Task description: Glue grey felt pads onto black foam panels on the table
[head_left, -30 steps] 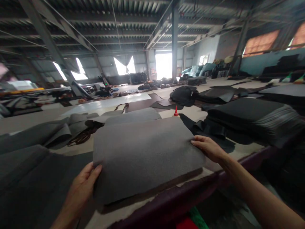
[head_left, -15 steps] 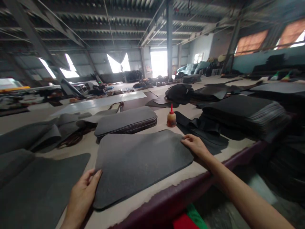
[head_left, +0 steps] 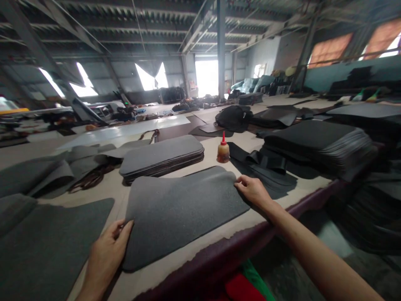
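Overhead beams (head_left: 200, 30) crossed a dim workshop, with bright openings along its far wall. Nearest in view, the left hand (head_left: 108, 251) pinched the left side of a dark grey panel (head_left: 181, 213), thumb on top and the fingers partly hidden. The right hand (head_left: 253, 190) gripped the opposite side near the far corner, fingertips closed on the edge. Between them the panel lay low along the front of the cream-topped table (head_left: 200, 242); whether its whole underside touched, I could not tell. A second edge showed at that far corner, so there might have been more than one layer, and an uneven pull could have set them askew.

Just beyond stood a stack of grey panels (head_left: 163, 154), and to its right an upright bottle (head_left: 223, 152) with a red nozzle. Pushing the panel forward carelessly might have knocked the bottle over and stained the pieces; drawing it back too far could have let it slip past the purple edge (head_left: 203, 267). Farther out lay black pieces (head_left: 263, 167) and a taller dark stack (head_left: 310, 140).
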Demonstrator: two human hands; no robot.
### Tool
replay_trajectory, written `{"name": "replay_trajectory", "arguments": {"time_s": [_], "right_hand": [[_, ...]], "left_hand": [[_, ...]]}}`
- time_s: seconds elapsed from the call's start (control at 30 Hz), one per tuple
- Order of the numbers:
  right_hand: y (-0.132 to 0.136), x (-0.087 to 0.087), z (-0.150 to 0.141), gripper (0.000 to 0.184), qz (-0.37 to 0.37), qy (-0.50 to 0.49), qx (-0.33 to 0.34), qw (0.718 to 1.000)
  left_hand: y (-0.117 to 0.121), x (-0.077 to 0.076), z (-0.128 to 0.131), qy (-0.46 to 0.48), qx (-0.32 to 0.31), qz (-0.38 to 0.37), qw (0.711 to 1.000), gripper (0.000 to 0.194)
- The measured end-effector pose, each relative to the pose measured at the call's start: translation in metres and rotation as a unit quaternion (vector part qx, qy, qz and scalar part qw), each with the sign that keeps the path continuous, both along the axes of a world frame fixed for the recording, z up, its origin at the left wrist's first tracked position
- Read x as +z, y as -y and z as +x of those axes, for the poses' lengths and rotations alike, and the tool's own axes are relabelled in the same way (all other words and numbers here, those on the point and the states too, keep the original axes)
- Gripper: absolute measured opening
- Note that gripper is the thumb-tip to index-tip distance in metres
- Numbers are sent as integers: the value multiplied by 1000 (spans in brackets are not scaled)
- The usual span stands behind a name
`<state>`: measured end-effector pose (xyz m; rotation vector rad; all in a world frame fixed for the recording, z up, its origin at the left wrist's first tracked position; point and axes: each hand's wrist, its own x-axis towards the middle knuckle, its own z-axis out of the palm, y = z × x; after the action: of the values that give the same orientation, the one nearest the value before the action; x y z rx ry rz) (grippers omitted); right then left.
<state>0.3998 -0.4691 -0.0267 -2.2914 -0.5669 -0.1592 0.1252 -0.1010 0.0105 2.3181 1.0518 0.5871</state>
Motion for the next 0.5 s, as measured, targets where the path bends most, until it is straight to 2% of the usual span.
{"name": "replay_trajectory", "arguments": {"time_s": [0.13, 0.23, 0.37, 0.43, 0.5], "right_hand": [[-1, 3, -3, 16, -66, 14, -15, 998], [-2, 4, -4, 16, -110, 23, -25, 993], [-3, 6, -10, 21, -143, 20, -27, 989], [-1, 8, -14, 25, -153, 10, -24, 988], [4, 5, -12, 29, -168, -8, -30, 985]], "left_hand": [[1, 2, 1, -20, 2, 28, 999, 51], [0, 3, 3, -13, 9, 22, 1000, 53], [-2, -2, 0, 66, 8, -56, 996, 54], [-2, -8, -3, 115, -21, -112, 987, 54], [-3, -13, -5, 137, -24, -121, 983, 51]]}}
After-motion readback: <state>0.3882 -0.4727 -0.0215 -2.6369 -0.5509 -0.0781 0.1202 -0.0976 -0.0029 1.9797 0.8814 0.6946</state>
